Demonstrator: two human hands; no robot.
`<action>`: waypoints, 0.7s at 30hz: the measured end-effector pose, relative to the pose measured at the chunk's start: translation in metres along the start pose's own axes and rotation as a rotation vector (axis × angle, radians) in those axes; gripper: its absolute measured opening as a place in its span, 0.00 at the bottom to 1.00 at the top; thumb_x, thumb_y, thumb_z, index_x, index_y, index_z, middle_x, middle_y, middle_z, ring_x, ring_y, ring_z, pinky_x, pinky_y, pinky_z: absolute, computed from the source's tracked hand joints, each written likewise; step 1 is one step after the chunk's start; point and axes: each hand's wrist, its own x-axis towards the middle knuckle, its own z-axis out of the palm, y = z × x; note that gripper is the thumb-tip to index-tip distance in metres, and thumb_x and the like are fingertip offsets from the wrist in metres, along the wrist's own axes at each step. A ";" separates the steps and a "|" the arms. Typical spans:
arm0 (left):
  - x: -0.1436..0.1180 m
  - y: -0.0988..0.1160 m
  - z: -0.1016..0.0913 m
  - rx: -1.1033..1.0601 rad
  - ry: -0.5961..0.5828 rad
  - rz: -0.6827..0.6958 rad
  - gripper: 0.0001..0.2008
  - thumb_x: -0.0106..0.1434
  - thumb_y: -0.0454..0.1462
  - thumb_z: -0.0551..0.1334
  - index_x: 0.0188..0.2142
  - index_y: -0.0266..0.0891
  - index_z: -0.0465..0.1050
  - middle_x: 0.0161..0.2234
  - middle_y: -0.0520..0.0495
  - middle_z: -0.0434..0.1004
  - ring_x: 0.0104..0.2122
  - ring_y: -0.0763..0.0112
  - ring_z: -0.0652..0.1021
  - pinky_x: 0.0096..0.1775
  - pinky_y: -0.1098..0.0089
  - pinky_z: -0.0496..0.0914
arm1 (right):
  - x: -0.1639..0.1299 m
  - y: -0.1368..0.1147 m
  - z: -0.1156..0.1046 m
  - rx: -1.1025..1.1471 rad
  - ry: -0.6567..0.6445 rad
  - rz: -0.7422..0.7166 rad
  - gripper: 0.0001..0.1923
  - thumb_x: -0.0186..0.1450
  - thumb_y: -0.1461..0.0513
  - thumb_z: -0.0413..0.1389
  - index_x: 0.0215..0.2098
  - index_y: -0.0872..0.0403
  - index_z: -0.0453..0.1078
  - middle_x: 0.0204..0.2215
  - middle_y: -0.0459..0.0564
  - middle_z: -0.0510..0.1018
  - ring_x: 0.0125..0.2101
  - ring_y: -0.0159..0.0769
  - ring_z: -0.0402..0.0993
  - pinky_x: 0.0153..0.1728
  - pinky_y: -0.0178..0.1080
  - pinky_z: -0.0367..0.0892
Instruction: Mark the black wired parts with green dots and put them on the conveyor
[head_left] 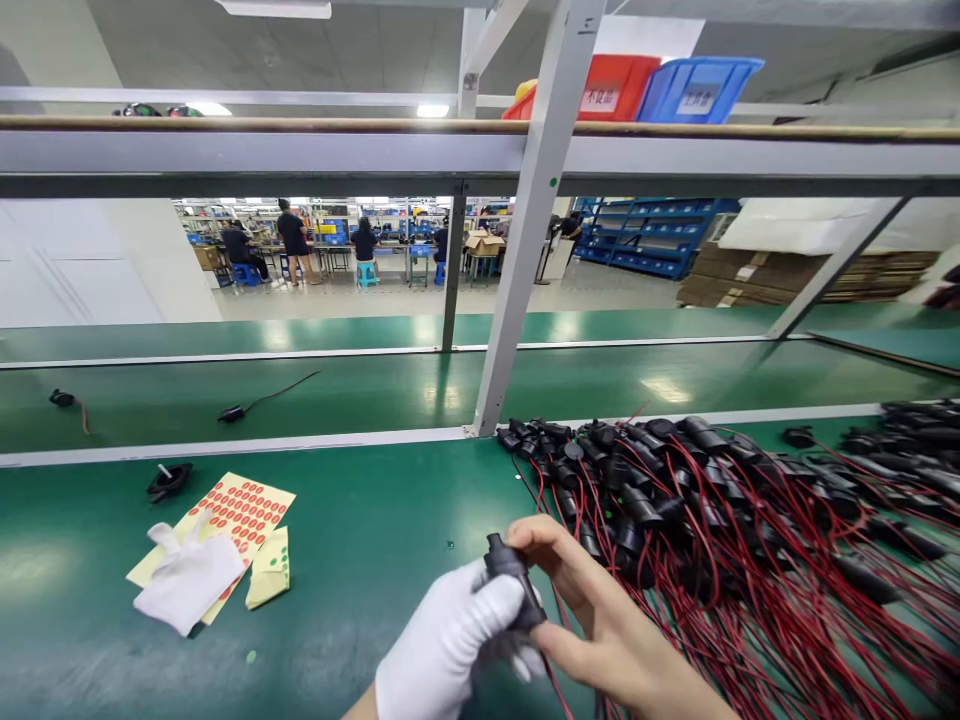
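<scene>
My left hand [457, 632], in a white glove, grips a small black cylindrical pump [512, 578] with a stubby port at its top end. My bare right hand [600, 620] has its fingertips at the upper end of the pump and its thumb at the lower end, so both hands hold it. A red wire runs down from it between the hands. To the right of my hands lies a big pile of similar black pumps [637, 500] with tangled red wires [720, 600]. Parts of my left fingers are hidden behind the pump.
On the left lie a sheet of red oval stickers [255, 505], a yellowish sheet with green dots [271, 570], a crumpled white glove [191, 580] and a black part [169, 482]. A grey post [521, 250] rises ahead. Overhead shelf bins are red [615, 85] and blue [697, 85]. People work far behind.
</scene>
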 end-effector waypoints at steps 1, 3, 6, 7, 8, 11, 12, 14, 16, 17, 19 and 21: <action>-0.002 0.002 -0.001 0.149 0.064 0.099 0.23 0.50 0.52 0.72 0.28 0.36 0.69 0.25 0.51 0.70 0.26 0.74 0.71 0.31 0.73 0.66 | -0.002 0.000 -0.003 -0.072 -0.012 -0.068 0.29 0.61 0.69 0.59 0.57 0.40 0.63 0.54 0.47 0.70 0.57 0.38 0.67 0.59 0.38 0.63; -0.003 0.004 -0.004 0.452 0.220 0.278 0.13 0.49 0.37 0.72 0.30 0.37 0.71 0.30 0.51 0.72 0.31 0.71 0.72 0.36 0.71 0.67 | -0.004 -0.002 -0.008 -0.198 -0.017 -0.170 0.32 0.61 0.66 0.63 0.60 0.39 0.62 0.58 0.46 0.68 0.61 0.39 0.64 0.62 0.37 0.59; -0.004 -0.004 -0.011 0.725 0.320 0.511 0.13 0.46 0.28 0.69 0.33 0.39 0.74 0.34 0.51 0.76 0.35 0.69 0.75 0.40 0.71 0.69 | -0.006 -0.006 -0.012 -0.318 0.051 -0.242 0.36 0.60 0.57 0.68 0.63 0.41 0.60 0.57 0.49 0.68 0.60 0.40 0.65 0.61 0.34 0.61; -0.004 -0.008 -0.014 0.759 0.314 0.577 0.13 0.47 0.28 0.69 0.33 0.39 0.75 0.34 0.51 0.77 0.35 0.69 0.76 0.41 0.72 0.69 | -0.006 -0.008 -0.012 -0.353 0.070 -0.254 0.37 0.59 0.56 0.69 0.63 0.42 0.60 0.56 0.49 0.69 0.59 0.40 0.67 0.60 0.34 0.62; -0.004 -0.011 -0.016 0.779 0.298 0.626 0.12 0.47 0.28 0.70 0.32 0.40 0.75 0.34 0.51 0.78 0.35 0.69 0.77 0.40 0.72 0.70 | -0.005 -0.011 -0.011 -0.386 0.075 -0.268 0.39 0.58 0.57 0.69 0.63 0.42 0.60 0.55 0.50 0.70 0.57 0.40 0.68 0.59 0.33 0.64; -0.003 -0.015 -0.019 0.825 0.228 0.694 0.11 0.50 0.29 0.70 0.34 0.42 0.77 0.35 0.52 0.80 0.36 0.69 0.78 0.41 0.73 0.71 | -0.003 -0.017 -0.006 -0.433 0.054 -0.280 0.40 0.56 0.67 0.68 0.63 0.41 0.61 0.52 0.49 0.73 0.53 0.38 0.73 0.54 0.32 0.68; -0.003 -0.015 -0.018 0.845 0.221 0.710 0.12 0.52 0.30 0.70 0.36 0.42 0.78 0.36 0.51 0.81 0.37 0.68 0.79 0.41 0.72 0.71 | -0.002 -0.019 -0.004 -0.416 0.060 -0.260 0.38 0.56 0.70 0.66 0.60 0.41 0.64 0.50 0.47 0.74 0.50 0.37 0.74 0.51 0.32 0.69; -0.004 -0.013 -0.014 0.889 0.264 0.733 0.14 0.54 0.34 0.71 0.41 0.41 0.78 0.38 0.47 0.81 0.38 0.64 0.79 0.42 0.68 0.71 | 0.000 -0.018 0.001 -0.295 0.123 -0.139 0.25 0.57 0.70 0.63 0.51 0.44 0.70 0.41 0.45 0.76 0.41 0.35 0.76 0.43 0.32 0.72; -0.004 -0.010 -0.007 0.918 0.329 0.664 0.14 0.53 0.40 0.72 0.39 0.39 0.79 0.36 0.45 0.80 0.36 0.61 0.78 0.40 0.65 0.69 | 0.003 -0.013 0.006 -0.089 0.193 0.044 0.10 0.61 0.61 0.63 0.40 0.48 0.70 0.32 0.44 0.75 0.32 0.33 0.74 0.32 0.31 0.72; -0.004 -0.008 -0.003 0.905 0.355 0.593 0.13 0.51 0.41 0.73 0.36 0.38 0.79 0.34 0.45 0.79 0.35 0.60 0.77 0.39 0.65 0.68 | 0.005 -0.008 0.008 0.011 0.213 0.129 0.12 0.62 0.54 0.64 0.36 0.49 0.68 0.29 0.43 0.73 0.28 0.32 0.72 0.27 0.31 0.70; -0.001 0.002 0.002 0.741 0.370 0.408 0.10 0.49 0.38 0.74 0.31 0.37 0.79 0.31 0.46 0.78 0.33 0.62 0.75 0.38 0.65 0.67 | 0.010 0.001 0.010 0.124 0.196 0.225 0.22 0.61 0.42 0.61 0.32 0.50 0.64 0.25 0.41 0.69 0.23 0.30 0.66 0.22 0.31 0.66; 0.009 0.020 -0.004 0.490 0.333 0.255 0.07 0.48 0.33 0.73 0.28 0.35 0.79 0.27 0.48 0.76 0.30 0.66 0.73 0.35 0.68 0.66 | 0.017 0.011 0.006 0.042 0.168 0.222 0.26 0.63 0.37 0.55 0.32 0.51 0.63 0.24 0.42 0.69 0.23 0.31 0.66 0.22 0.32 0.66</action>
